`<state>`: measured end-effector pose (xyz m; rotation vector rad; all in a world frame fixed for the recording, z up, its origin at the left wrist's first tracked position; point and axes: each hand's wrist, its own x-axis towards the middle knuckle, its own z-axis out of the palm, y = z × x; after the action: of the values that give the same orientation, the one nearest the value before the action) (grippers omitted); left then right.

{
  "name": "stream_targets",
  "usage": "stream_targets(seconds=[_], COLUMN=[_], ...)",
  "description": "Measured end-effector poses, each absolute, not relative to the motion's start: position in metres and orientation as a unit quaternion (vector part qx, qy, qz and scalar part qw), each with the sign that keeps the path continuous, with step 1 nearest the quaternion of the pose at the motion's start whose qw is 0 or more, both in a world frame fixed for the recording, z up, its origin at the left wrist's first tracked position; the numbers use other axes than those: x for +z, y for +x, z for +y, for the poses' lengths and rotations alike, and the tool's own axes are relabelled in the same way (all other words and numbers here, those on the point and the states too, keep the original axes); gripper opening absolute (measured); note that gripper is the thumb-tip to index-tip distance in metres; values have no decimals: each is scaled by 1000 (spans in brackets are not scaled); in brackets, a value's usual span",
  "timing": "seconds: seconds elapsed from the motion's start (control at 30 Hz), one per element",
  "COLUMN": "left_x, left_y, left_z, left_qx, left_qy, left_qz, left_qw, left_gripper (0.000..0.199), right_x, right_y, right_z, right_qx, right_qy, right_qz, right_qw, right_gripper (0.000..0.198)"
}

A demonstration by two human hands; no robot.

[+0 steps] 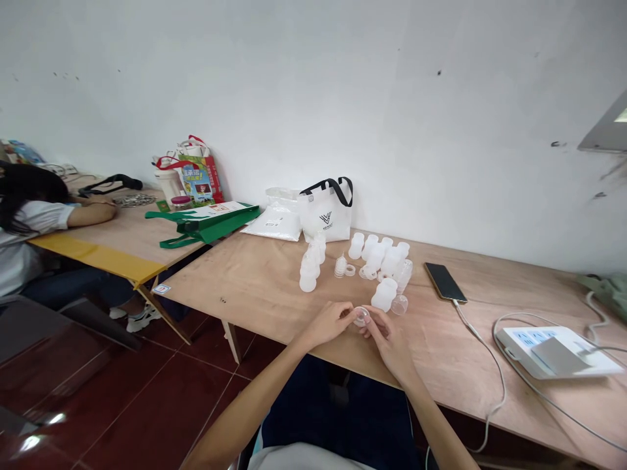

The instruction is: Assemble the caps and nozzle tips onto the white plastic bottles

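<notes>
small clear round piece [361, 316] sits between the person's two hands, just below and right of the centre of the frame, over the near edge of the wooden table [255, 287]. the left hand [336, 321] is nearly closed, pinching the left side of the piece with its fingertips. the right hand [386, 336] is partly curled, thumb and fingers about the piece from the right; the exact grip of the fingers underneath is hidden.

just above the right hand, a white translucent cup-like piece [384, 295] stands beside a clear disc [400, 305]. a row of similar white pieces [308, 277] runs left of these, and a larger group [377, 253] stands further up the table. between them, near the centre, are a small stack of rings [339, 266] and a loose ring [350, 269].

a black phone [445, 282] with a white cable [475, 339] lies at right of centre, and a white box [558, 352] lies at lower right. a white bag with black handles [324, 212] stands against the wall [313, 85]. at the left edge another person [34, 215] leans on a neighbouring table [132, 228].
</notes>
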<state>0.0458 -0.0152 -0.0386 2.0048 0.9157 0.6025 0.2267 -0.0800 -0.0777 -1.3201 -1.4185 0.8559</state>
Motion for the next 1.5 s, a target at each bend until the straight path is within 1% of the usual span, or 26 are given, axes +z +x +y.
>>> stream_targets(seconds=[0.17, 0.27, 0.4, 0.5, 0.6, 0.73, 0.9, 0.97, 1.1, 1.17, 1.33, 1.43, 1.5], left_x=[-35, -36, -40, -38, -32, -28, -32, -35, -38, -37, -32, -30, -29], left_y=[43, 45, 49, 49, 46, 44, 48, 50, 53, 54, 54, 51, 49], left_z=[-17, -19, -21, -21, -20, -19, -22, -25, -30, -31, -30, -29, -29], left_qx=[243, 240, 274, 285, 284, 279, 290, 295, 285, 277, 275, 255, 257], left_qy=[813, 829, 828, 819, 817, 811, 792, 786, 788, 797, 821, 824, 815], left_qz=[341, 343, 354, 358, 333, 316, 327, 333, 333, 324, 325, 310, 313], left_qw=[404, 371, 339, 347, 377, 404, 426, 430, 433, 427, 380, 401, 414], left_gripper=[32, 30, 28, 27, 20, 24, 26, 28, 33, 33, 26, 26, 27], right_x=[-76, -77, -78, -78, -78, -79, -81, -81, -80, -80, -81, -81, -80], right_y=[225, 225, 226, 226, 226, 226, 224, 224, 223, 222, 221, 221, 222], right_z=[-82, -83, -85, -85, -84, -84, -85, -84, -84, -83, -82, -82, -82], right_qx=[348, 350, 345, 343, 333, 319, 319, 323, 311, 301, 264, 251, 270], right_qy=[-542, -540, -544, -539, -536, -538, -526, -526, -529, -525, -529, -527, -523], right_qz=[-598, -607, -604, -597, -595, -603, -578, -582, -587, -583, -574, -570, -566], right_qw=[476, 466, 470, 485, 498, 495, 536, 530, 529, 543, 566, 577, 577], right_gripper=[44, 42, 41, 42, 42, 41, 49, 46, 35, 32, 36, 35, 35])
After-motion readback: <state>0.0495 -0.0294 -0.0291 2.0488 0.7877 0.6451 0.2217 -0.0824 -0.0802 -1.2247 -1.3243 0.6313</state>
